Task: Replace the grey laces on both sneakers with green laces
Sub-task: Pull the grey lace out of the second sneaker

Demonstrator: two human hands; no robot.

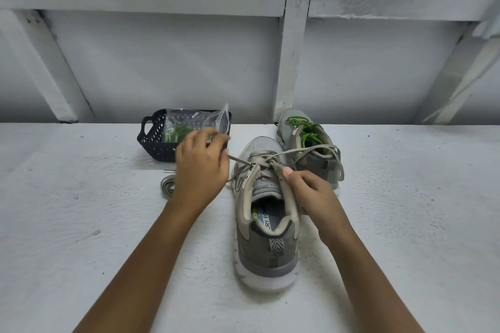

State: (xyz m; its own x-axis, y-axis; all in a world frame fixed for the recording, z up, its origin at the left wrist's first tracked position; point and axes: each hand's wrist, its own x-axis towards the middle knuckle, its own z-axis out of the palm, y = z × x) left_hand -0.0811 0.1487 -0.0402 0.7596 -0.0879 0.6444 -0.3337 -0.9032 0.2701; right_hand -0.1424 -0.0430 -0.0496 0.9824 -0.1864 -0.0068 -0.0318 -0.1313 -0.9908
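Two sneakers on a ledge: near sneaker mid-frame, far sneaker behind it, already green-laced. Basket at rear left holds a bag with a green lace. Right hand grips the near sneaker's eyelet edge. Left hand pinches the grey lace, strand taut. Spare lace lies coiled at left. Grey lace looks light, limp and flat, and likely drags in the eyelets, so pinch it close to the eyelet.

Near sneaker grey-laced, far sneaker green.
Your near one points heel toward you, its grey lace loosened; the green lace crisscrosses the far one; a spare grey lace lies left.
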